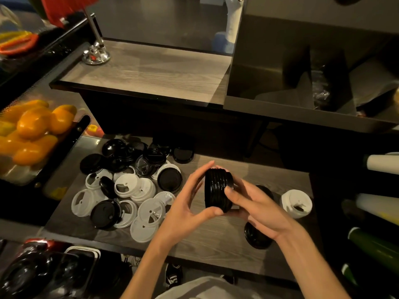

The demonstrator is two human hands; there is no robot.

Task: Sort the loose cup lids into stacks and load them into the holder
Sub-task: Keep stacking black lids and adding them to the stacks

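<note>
A stack of several black lids (pixel 217 190) is held on edge above the wooden shelf (pixel 216 238), pressed between both hands. My left hand (pixel 190 203) cups its left face with thumb under it. My right hand (pixel 252 206) grips its right side, thumb across the rims. A pile of loose black and white lids (pixel 133 182) lies to the left. A short stack of white lids (pixel 296 203) stands at the right. More black lids (pixel 255 236) lie under my right wrist. The dark holder (pixel 302 83) with divided compartments sits on the upper right.
A clear bin of orange peppers (pixel 32 130) stands at the left. A chrome stand base (pixel 96 53) rests on the upper wooden counter (pixel 146 72). Rolls and bottles (pixel 380 203) line the right edge. Black plastic containers (pixel 43 275) sit at the lower left.
</note>
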